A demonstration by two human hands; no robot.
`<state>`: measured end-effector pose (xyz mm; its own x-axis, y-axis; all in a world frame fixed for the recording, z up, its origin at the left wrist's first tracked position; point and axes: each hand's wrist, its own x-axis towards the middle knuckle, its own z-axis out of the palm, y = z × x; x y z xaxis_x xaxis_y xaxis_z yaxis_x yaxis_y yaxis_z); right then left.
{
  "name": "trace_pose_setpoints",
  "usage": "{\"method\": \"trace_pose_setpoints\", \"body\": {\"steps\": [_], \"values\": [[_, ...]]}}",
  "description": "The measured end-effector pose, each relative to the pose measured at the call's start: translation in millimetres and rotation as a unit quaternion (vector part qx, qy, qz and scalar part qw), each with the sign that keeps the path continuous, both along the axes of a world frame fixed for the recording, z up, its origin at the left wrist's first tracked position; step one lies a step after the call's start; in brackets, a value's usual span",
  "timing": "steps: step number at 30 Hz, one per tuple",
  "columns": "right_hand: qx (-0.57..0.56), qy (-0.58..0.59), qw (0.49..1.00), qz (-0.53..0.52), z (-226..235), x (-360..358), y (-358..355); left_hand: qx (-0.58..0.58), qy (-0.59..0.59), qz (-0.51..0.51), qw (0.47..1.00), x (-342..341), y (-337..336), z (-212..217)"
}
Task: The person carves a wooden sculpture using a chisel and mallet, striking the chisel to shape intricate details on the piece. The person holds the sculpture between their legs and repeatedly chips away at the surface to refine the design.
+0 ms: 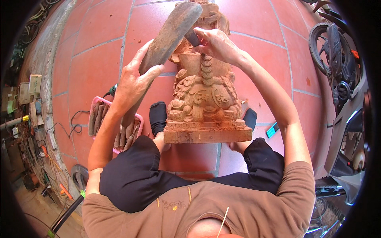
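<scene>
A carved wooden statue (204,99) lies on the floor between my feet, its flat base toward me. My left hand (135,77) is closed round a long, flat wooden club (168,37), lifted aslant over the statue's left side. The club's broad, worn end reaches up past the statue's far part. With bent fingers my right hand (218,45) grips a short dark piece (193,38) close beside the club, above the statue. Its exact kind is unclear, and I cannot tell whether it touches the club.
A pink basket (139,119) of wooden-handled tools stands by my left leg, near a green power tool (111,91) with a cord. A turquoise phone (272,130) lies right of my right foot. A motorbike (341,87) stands along the right; clutter lines the left wall.
</scene>
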<state>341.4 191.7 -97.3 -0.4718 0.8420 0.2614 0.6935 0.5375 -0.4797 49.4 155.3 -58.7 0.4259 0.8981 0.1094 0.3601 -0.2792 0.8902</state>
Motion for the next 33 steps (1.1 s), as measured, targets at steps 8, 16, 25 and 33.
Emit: {"method": "trace_pose_setpoints", "body": {"steps": [8, 16, 25, 33], "values": [[-0.112, 0.063, 0.991, -0.043, 5.2, 27.1, -18.9, -0.051, -0.058, 0.001, 0.997, 0.9, 1.4, 13.5], [-0.111, 0.070, 0.990, -0.043, -17.8, 32.8, -13.7, -0.028, -0.058, -0.012, 0.998, 20.0, -14.7, 27.0], [-0.087, 0.039, 0.995, 0.010, -1.2, 34.1, -13.3, -0.020, 0.043, -0.051, 0.998, 26.2, -16.2, 31.1], [-0.108, 0.043, 0.993, 0.016, 3.5, 41.6, -16.3, -0.023, 0.065, -0.056, 0.996, 28.8, -16.2, 33.8]]}}
